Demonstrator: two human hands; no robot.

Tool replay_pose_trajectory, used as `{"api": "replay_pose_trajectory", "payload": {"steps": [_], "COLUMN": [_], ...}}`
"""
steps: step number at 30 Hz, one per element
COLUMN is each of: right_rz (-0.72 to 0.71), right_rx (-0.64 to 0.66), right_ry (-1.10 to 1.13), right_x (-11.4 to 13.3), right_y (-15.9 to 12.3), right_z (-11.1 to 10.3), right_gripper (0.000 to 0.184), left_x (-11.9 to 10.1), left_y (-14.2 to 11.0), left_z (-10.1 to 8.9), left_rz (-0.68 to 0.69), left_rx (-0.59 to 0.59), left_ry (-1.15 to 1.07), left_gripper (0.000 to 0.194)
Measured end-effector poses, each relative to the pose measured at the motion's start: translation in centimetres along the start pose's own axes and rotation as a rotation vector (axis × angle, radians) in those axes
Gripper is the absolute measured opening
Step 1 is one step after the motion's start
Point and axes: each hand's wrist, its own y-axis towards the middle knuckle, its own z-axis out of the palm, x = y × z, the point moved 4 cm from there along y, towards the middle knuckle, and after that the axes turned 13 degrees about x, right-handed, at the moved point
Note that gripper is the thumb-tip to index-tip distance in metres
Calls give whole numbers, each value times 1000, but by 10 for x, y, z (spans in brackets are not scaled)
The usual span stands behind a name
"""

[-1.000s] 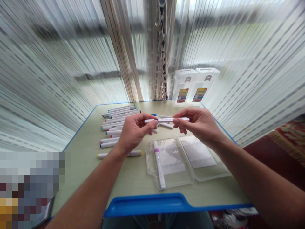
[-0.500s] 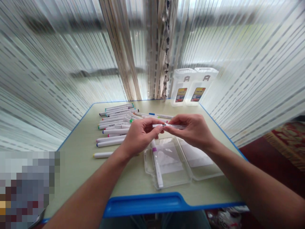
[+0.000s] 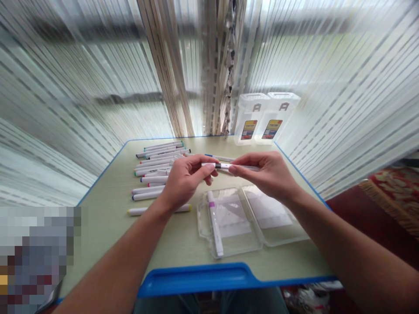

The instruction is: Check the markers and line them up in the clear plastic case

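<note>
The left hand (image 3: 185,178) and right hand (image 3: 268,171), both pinching one white marker (image 3: 225,165) above the surface (image 3: 108,192), have been drawn slightly apart; its dark band (image 3: 218,165) is thereby exposed, the marker being outside the case. One purple-banded marker (image 3: 216,231) is contained in one open case (image 3: 238,251). Two clear boxes (image 3: 247,113) are stood behind. Loose markers (image 3: 152,179) cannot be fully counted.

I observe left hand (image 3: 185,176), right hand (image 3: 266,172) and both forearms (image 3: 131,246) bare; trousers (image 3: 258,301) are dark blue-grey.
</note>
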Motion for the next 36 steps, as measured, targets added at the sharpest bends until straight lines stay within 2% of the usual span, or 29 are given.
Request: {"api": "replay_pose_trajectory", "payload": {"steps": [9, 20, 29, 36], "right_rz": [46, -14, -44, -7], "right_rx": [14, 0, 19, -46], "right_ry": [202, 452, 594, 651], "right_x": [-4, -9, -9, -7], "right_y": [0, 1, 3, 5], "right_z": [-3, -6, -7, -10], "right_gripper": [27, 21, 11, 11], "left_x": [4, 5, 4, 2], "left_y": [-1, 0, 0, 1], "left_z": [-8, -14, -16, -16], "left_rz": [7, 14, 29, 67], "left_rx": [-32, -106, -107, -132], "left_ry": [-192, -294, -334, -309], "left_gripper": [20, 16, 16, 16]}}
